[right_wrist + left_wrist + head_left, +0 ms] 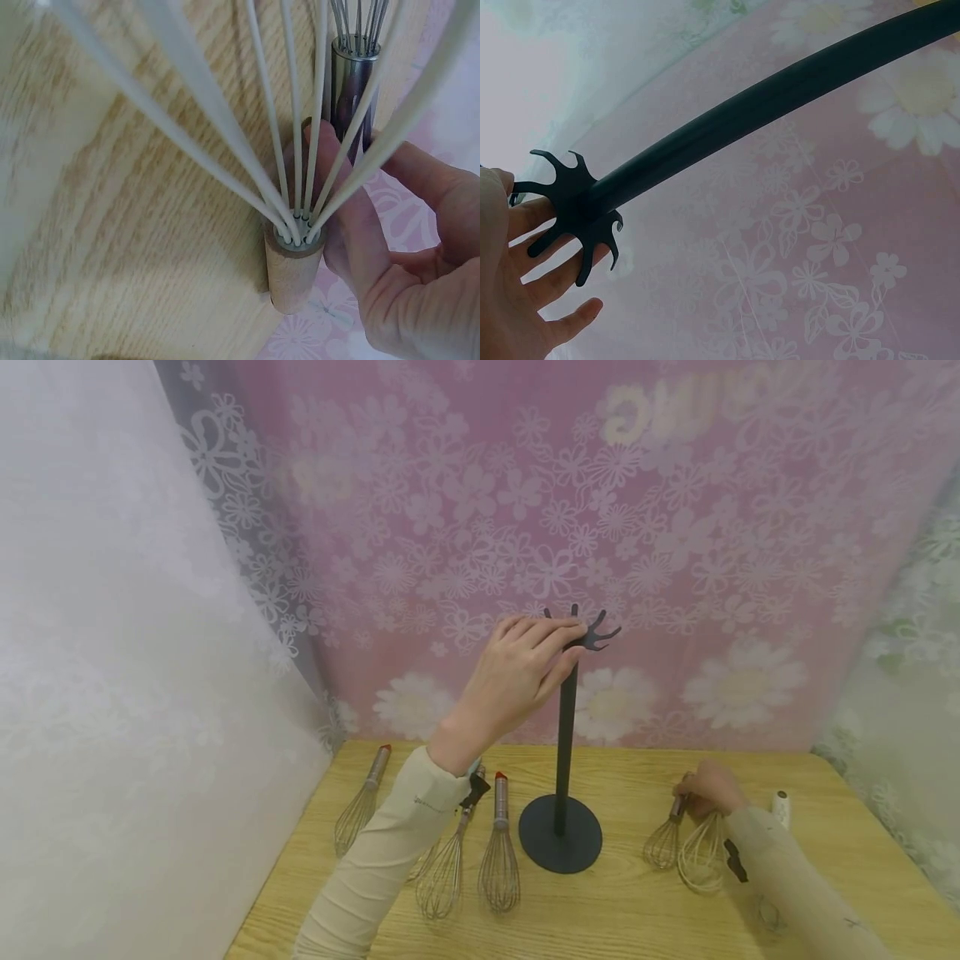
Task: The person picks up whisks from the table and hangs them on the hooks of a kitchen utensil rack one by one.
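Note:
A black stand with a ring of curved hooks on top rises from a round base. My left hand rests on the hooked top, its fingers fairly straight and spread in the left wrist view. Over to the right, my right hand pinches the dark metallic handle of a small wire whisk. Right beside it is a whisk with cream-coloured wires; its wooden handle lies close by my fingers in the right wrist view.
Left of the stand lie several metal whisks, among them a red-tipped one and another nearer the base. A white handle shows past my right forearm. Floral curtains hang behind the wooden table.

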Demonstrator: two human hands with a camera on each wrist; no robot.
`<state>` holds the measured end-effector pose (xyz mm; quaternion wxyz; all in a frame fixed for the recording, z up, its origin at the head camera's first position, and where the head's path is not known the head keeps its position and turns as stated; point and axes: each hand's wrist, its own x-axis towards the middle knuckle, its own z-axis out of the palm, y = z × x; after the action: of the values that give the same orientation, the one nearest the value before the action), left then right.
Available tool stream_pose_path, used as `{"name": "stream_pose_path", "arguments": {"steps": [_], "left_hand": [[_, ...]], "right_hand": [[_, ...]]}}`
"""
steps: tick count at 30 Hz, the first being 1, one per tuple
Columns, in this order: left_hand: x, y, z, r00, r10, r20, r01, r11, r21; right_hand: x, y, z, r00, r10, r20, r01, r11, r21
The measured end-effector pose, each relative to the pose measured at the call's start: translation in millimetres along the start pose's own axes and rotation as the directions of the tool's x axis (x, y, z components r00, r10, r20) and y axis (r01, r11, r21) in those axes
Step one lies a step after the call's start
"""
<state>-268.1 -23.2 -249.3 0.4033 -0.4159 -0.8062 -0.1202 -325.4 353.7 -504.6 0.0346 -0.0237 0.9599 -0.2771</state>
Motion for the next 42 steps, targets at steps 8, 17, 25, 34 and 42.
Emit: {"name": "stream_pose_path", "arguments": {"steps": [8, 17, 25, 34, 42], "left_hand": [[0.7, 0.5, 0.9, 1.0, -0.008, 0.01, 0.008, 1.0, -0.008], [1.4, 1.1, 1.3, 1.0, -0.01, 0.017, 0.01, 1.0, -0.011], [1.5, 0.8, 2.6, 1.0, -0.014, 0.004, 0.014, 1.0, -0.007], [1.4, 1.1, 3.3, 1.0, -0.019, -0.004, 0.019, 1.0, -0.013], [0.3, 1.5, 1.7, 1.0, -0.02, 0.002, 0.02, 1.0, -0.008]], "right_hand": [[-1.0, 0.3, -1.7, 0.999, 0.029, 0.03, -0.03, 0.999, 0.038], [1.3, 0.2, -2.2, 0.997, 0.059, 0.054, -0.06, 0.998, 0.029], [-0.7, -11.7, -5.7, 0.995, 0.042, 0.091, -0.059, 0.979, 0.196], [-6.3, -24.0, -7.4, 0.99, 0.056, 0.13, -0.107, 0.895, 0.432], [-8.0, -28.4, -4.1, 0.997, 0.055, 0.044, -0.07, 0.84, 0.539]]}}
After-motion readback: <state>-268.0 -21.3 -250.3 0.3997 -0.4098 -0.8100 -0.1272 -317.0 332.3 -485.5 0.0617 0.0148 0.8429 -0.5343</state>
